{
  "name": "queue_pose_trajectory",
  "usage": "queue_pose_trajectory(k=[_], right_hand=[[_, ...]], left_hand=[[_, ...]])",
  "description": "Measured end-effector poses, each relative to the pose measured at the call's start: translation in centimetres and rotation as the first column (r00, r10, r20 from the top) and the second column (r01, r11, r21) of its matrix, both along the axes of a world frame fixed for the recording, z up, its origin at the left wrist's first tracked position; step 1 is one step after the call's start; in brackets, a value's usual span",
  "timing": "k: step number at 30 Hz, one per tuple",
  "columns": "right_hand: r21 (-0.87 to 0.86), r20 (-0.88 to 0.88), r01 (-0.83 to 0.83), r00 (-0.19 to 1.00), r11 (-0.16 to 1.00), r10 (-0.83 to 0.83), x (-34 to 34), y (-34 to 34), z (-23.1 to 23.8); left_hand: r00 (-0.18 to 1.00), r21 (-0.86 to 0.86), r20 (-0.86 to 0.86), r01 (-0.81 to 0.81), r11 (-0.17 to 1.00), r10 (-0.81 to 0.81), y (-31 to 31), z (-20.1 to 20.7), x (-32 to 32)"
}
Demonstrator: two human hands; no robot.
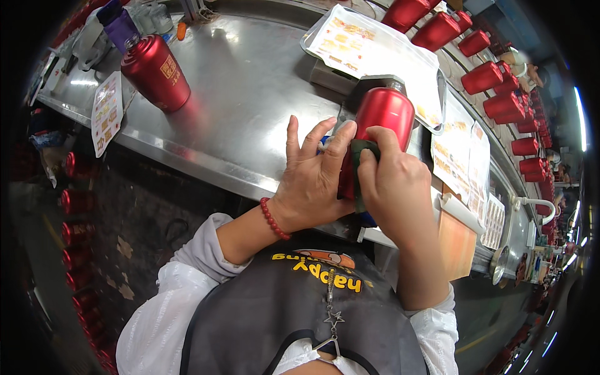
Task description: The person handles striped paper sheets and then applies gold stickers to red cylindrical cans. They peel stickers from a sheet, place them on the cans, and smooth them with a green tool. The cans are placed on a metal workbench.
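Observation:
A glossy red bottle (389, 111) lies tilted in front of me, its neck pointing away. It seems to rest on a holder, mostly hidden beneath it. My right hand (397, 181) pinches a dark green flat pad (361, 164) and presses it against the bottle's near left side. My left hand (315, 172) lies against the bottle's left edge with fingers spread, touching it beside the pad. Another red bottle (156, 74) with gold marking stands upright at the far left of the metal table (244, 81).
A tray (306, 44) with decal sheets (350, 40) sits behind the bottle. More sheets (459, 150) lie at right, near a wooden board (454, 240). Red bottles (484, 76) line a conveyor along the right. Beside the left bottle are a decal sheet (107, 115) and a purple-capped container (117, 25).

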State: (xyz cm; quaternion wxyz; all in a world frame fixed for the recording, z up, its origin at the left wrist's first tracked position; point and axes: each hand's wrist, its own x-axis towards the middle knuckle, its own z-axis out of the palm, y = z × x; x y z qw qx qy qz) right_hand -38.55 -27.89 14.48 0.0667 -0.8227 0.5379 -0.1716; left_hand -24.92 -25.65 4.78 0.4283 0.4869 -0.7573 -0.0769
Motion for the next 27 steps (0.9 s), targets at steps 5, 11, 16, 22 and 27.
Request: queue_pose_trajectory(k=[5,11,16,22,27], right_hand=[[0.198,0.488,0.034,0.863,0.98,-0.129,-3.8,0.4,0.3],[0.237,0.562,0.093,0.799,0.967,-0.215,-4.9,1.5,-1.8],[0.226,0.569,0.079,0.798,0.971,-0.198,-5.0,1.5,-2.1],[0.246,0.574,0.069,0.794,0.967,-0.202,-5.2,1.5,-2.1],[0.224,0.576,0.06,0.797,0.973,-0.182,-5.1,1.4,-2.0]], left_hand=[[0.995,0.093,-0.085,0.057,0.994,-0.049,0.3,-0.1,0.3],[0.999,-0.156,0.032,0.015,0.988,-0.01,1.7,-0.6,0.0],[1.0,-0.148,0.023,-0.006,0.989,0.01,1.9,-0.9,0.6],[0.997,-0.13,0.068,0.049,0.99,-0.04,0.8,0.2,1.7],[0.985,-0.153,0.166,0.079,0.985,-0.053,0.1,-0.2,2.6]])
